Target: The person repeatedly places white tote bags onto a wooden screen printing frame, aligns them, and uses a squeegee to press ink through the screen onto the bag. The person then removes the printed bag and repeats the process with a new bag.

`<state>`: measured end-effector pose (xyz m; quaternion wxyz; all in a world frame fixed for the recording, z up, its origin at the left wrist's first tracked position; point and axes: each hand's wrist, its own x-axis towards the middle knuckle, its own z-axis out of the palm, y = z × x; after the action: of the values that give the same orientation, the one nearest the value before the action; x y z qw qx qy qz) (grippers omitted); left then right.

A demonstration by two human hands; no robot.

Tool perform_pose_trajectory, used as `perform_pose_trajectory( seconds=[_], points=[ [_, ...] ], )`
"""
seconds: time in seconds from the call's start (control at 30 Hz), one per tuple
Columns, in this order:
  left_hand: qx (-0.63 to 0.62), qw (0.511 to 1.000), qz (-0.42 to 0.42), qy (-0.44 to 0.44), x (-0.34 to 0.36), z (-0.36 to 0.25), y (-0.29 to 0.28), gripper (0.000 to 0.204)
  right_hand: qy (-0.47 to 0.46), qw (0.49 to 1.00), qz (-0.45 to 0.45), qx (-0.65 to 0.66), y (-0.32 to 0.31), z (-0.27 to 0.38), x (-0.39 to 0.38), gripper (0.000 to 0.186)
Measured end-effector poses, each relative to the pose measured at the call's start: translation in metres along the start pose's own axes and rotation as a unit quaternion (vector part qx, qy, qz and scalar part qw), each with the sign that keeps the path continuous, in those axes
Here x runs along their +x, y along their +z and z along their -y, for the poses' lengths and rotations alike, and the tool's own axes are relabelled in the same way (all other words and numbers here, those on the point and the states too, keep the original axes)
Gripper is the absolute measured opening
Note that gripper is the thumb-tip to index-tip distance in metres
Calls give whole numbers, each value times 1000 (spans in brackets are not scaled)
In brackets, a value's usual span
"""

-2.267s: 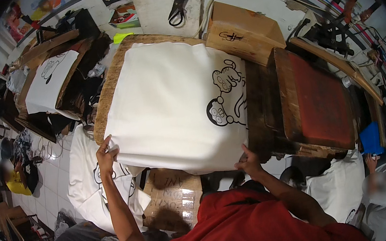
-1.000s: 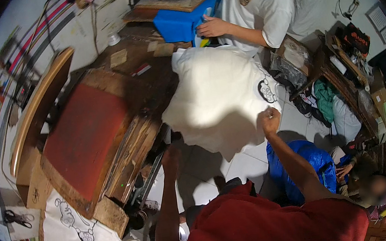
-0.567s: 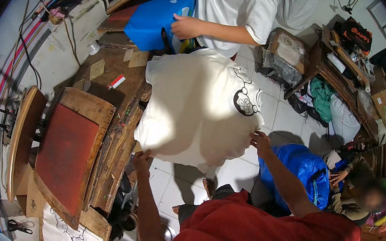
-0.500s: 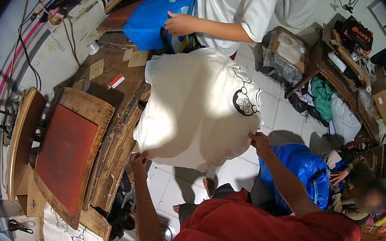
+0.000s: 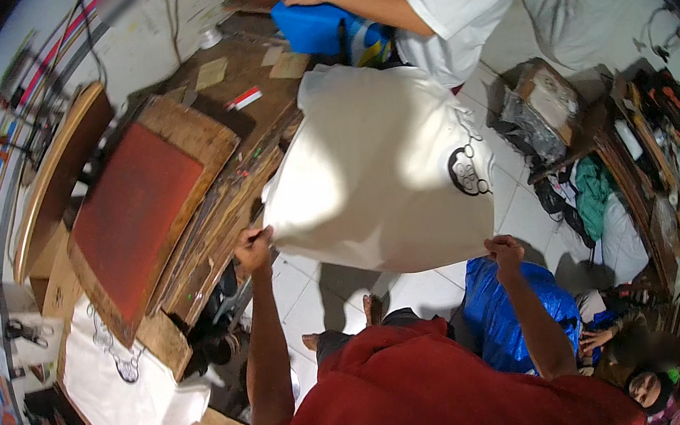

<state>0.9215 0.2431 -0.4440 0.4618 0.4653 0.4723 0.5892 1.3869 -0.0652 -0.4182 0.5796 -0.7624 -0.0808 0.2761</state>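
A white cloth [image 5: 372,164], with a black cartoon print [image 5: 466,169] at its right side, is stretched in the air between my hands, over the tiled floor. My left hand [image 5: 255,250] pinches its lower left corner. My right hand [image 5: 506,255] grips the lower right corner. Beside my left hand stands a worn wooden bench [image 5: 260,137] bearing a platen with a red pad [image 5: 136,215]. Another white printed cloth [image 5: 125,386] lies on a board at the lower left.
A person in a white T-shirt [image 5: 468,12] rests a hand on a blue bag [image 5: 338,13] ahead. A blue tarp bundle [image 5: 512,323] sits by my right arm, near a second person [image 5: 651,382] low down. Boxes and bags [image 5: 552,113] crowd the right.
I have turned right, away from the cloth-covered board. The held cloth is pulled tauter than half a second ago. The white-shirted person's hand has moved across the blue bag's top.
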Motion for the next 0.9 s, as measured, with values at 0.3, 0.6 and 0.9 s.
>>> perform_pose_trajectory(
  seconds=[0.3, 0.6, 0.9],
  points=[
    [468, 874, 117, 50, -2, 43, 10, 22, -101, 986, 26, -129, -7, -1, 3, 14],
    [35, 978, 60, -197, -14, 51, 35, 12, -58, 995, 49, -64, -12, 0, 4, 15],
    [-8, 981, 42, -189, -6, 9, 4, 11, 35, 995, 94, -8, -16, -1, 6, 17]
  ],
)
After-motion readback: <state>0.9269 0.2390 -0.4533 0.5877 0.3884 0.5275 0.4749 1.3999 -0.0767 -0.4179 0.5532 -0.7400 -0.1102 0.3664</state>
